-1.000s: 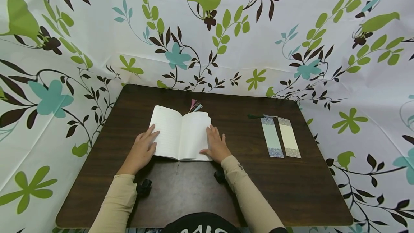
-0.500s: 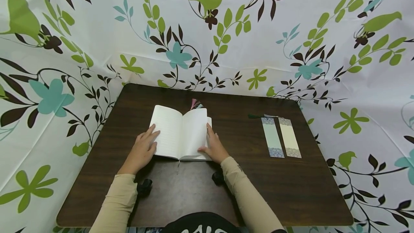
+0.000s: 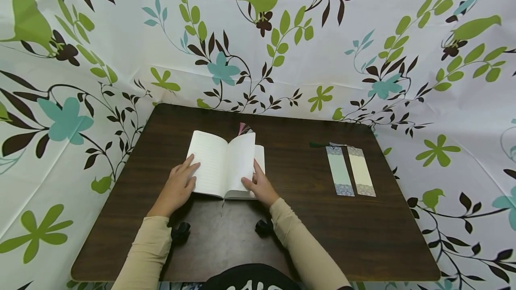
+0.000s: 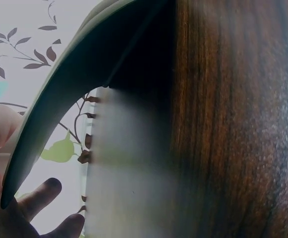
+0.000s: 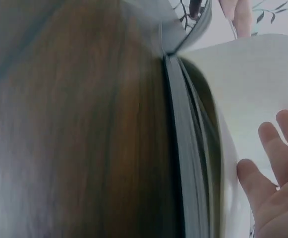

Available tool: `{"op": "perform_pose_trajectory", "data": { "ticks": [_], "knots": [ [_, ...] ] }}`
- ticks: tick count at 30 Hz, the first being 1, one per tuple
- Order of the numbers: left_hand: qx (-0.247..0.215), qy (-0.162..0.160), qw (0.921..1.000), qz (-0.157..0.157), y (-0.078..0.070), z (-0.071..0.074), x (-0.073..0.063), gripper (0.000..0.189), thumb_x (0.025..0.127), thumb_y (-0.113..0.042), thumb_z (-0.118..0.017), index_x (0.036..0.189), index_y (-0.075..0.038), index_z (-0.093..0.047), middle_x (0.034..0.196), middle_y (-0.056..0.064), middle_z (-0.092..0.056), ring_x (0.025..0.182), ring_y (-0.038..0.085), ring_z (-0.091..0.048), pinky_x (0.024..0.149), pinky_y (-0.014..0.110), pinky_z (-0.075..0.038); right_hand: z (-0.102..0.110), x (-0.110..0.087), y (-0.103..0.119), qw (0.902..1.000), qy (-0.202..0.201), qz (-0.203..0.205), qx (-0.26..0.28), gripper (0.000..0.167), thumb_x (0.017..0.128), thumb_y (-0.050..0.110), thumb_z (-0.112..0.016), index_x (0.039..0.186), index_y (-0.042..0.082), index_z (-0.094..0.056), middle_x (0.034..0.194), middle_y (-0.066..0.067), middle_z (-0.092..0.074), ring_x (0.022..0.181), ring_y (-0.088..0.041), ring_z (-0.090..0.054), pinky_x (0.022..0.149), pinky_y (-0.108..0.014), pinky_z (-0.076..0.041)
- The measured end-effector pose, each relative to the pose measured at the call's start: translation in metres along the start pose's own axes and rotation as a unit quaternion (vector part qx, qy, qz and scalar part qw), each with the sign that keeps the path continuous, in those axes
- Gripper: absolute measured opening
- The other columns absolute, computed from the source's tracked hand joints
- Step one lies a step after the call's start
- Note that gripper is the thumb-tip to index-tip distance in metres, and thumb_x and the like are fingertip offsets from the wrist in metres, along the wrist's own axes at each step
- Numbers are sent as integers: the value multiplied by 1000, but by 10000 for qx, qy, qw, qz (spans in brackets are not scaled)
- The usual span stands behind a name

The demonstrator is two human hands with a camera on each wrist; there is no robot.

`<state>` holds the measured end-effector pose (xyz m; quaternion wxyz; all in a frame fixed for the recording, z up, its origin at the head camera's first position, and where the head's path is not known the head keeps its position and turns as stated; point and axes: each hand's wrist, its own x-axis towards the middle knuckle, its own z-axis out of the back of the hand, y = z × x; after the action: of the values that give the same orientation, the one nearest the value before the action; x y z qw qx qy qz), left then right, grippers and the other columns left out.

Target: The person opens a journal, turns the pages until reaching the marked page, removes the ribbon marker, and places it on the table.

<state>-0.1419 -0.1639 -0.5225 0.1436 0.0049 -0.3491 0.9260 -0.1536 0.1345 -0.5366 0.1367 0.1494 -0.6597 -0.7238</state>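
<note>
An open notebook (image 3: 208, 162) with white pages lies on the brown table, a thin ribbon hanging from its spine. My left hand (image 3: 177, 187) rests along its left page, fingers extended over the edge; in the left wrist view the dark cover (image 4: 59, 94) arches above the table beside that hand's fingers (image 4: 42, 196). On the other side my right hand (image 3: 260, 185) pinches a lifted page (image 3: 241, 160), thumb on its face and fingers behind. In the right wrist view the fingers (image 5: 275, 153) stand by the raised page, above the stacked page edges (image 5: 186, 148).
Pink and pale tassels (image 3: 242, 128) poke out beyond the notebook's top edge. To the right, a green bookmark (image 3: 340, 171) and a cream bookmark (image 3: 361, 171) lie side by side on the table (image 3: 302, 232). A patterned cloth (image 3: 322, 48) hangs behind.
My right hand has moved left, lifting the page off the right side and bringing it toward the spine, so more pages beneath show. The left hand has stayed in place.
</note>
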Motion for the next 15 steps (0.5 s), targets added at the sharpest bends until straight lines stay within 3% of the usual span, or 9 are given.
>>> {"op": "perform_pose_trajectory", "data": {
  "ticks": [2, 4, 7, 11, 15],
  "knots": [
    [-10, -8, 10000, -21, 0, 0, 0, 46, 104, -10, -49, 150, -2, -48, 167, 15, -21, 142, 49, -28, 109, 69, -28, -4, 0, 1, 9998, 168, 18, 88, 84, 103, 6, -55, 162, 4, 5, 124, -38, -61, 101, -20, -66, 83, -27, -52],
    [-30, -8, 10000, -35, 0, 1, -1, 46, 104, -10, -49, 150, -2, -48, 167, 15, -21, 142, 49, -27, 109, 69, -28, -8, 0, 2, 9994, 327, 108, -44, 85, 104, 15, -58, 163, 7, 3, 136, -36, -55, 104, -29, -66, 86, -29, -52],
    [-41, -6, 10000, -67, -1, 1, -1, 46, 104, -11, -49, 149, -2, -48, 167, 15, -21, 142, 50, -27, 109, 69, -28, -14, 0, 1, 9968, 553, 302, -491, 86, 102, 30, -63, 164, 10, -7, 154, -26, -42, 128, -37, -56, 102, -36, -47],
    [-36, -3, 9999, -104, 0, 1, -2, 46, 105, -11, -50, 150, -2, -48, 168, 15, -20, 142, 50, -26, 108, 70, -27, -22, 2, 1, 9875, 773, 592, -1236, 75, 102, 26, -64, 162, 9, -24, 163, -9, -35, 151, -27, -27, 120, -45, -28],
    [-85, -23, 9999, -112, 1, 1, -2, 44, 108, -16, -47, 150, -2, -47, 168, 13, -19, 143, 50, -25, 108, 71, -27, -29, 3, -1, 9703, 796, 657, -2188, 65, 101, 21, -65, 159, 15, -36, 161, -6, -38, 150, -23, -30, 120, -46, -27]
  ]
}}
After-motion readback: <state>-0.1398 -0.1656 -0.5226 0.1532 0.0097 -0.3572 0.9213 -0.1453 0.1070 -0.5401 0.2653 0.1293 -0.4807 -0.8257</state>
